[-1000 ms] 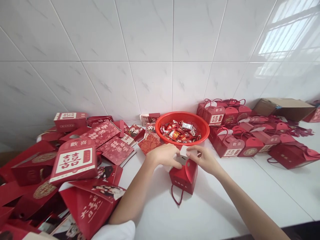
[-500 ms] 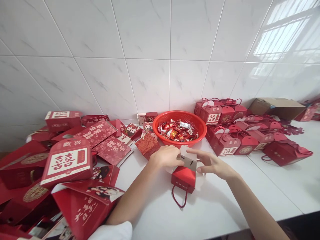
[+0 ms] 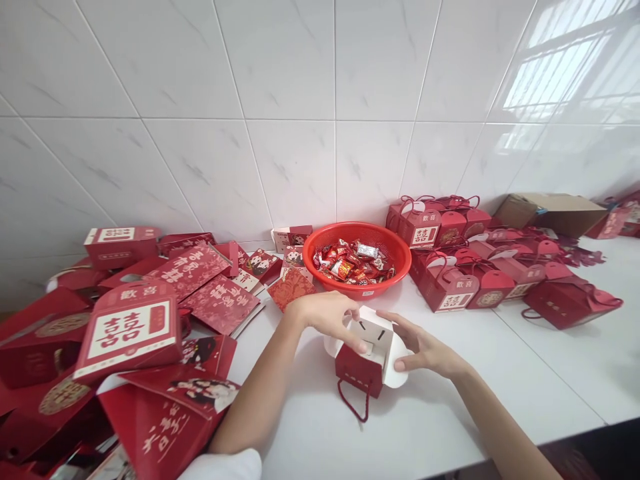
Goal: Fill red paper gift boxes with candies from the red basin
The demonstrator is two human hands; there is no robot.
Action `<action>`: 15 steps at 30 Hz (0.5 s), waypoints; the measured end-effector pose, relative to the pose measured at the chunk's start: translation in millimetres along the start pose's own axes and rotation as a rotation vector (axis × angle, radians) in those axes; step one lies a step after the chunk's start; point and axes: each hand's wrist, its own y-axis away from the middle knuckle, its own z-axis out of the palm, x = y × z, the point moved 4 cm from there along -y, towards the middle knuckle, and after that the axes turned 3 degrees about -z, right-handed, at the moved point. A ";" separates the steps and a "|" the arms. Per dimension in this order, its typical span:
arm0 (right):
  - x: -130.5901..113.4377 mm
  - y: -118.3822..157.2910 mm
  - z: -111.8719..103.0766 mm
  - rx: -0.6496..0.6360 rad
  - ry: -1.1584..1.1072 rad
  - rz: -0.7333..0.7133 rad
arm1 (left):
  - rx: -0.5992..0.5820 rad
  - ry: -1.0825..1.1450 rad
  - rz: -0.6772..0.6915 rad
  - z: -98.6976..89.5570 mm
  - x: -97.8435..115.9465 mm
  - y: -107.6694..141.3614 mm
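A small red gift box [image 3: 359, 371] with a white inside stands open on the white table, its dark red cord handle [image 3: 353, 402] hanging toward me. My left hand [image 3: 327, 317] is at the box's left side, thumb over the opening and fingers curled at the raised back flap. On the right, my right hand [image 3: 425, 348] touches the white side flap with its thumb, its fingers spread behind the back panel. Both hands hold the box between them. Just behind stands a red plastic basket [image 3: 357, 291] with wrapped candies [image 3: 350, 263].
Red boxes and cards [image 3: 127, 327] are piled at the left. Assembled red boxes with cord handles [image 3: 453, 283] stand in rows at the right, with a brown cardboard box [image 3: 555, 210] behind. A tiled wall [image 3: 295, 167] rises along the table's back.
The box's top has been opened: its front panel and side flaps have spread, showing the white inside. My left thumb has moved down over the opening.
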 end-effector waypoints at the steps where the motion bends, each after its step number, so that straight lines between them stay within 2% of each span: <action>1: 1.0 -0.8 1.1 0.005 0.008 0.005 | -0.015 0.004 0.027 -2.2 -3.9 2.0; 4: 2.1 -3.9 1.9 0.037 0.052 0.007 | -0.044 -0.002 0.045 -4.8 -11.2 3.8; 8: 1.0 -9.1 -1.3 0.096 0.184 -0.013 | -0.052 -0.008 0.046 0.4 -7.2 -0.6; 12: -8.9 -11.0 -11.8 0.142 0.374 -0.045 | 0.046 0.013 -0.029 2.9 -6.2 -4.0; 15: -32.2 -11.6 -25.8 0.157 0.548 -0.033 | 0.118 0.035 -0.023 -0.8 -9.8 -3.1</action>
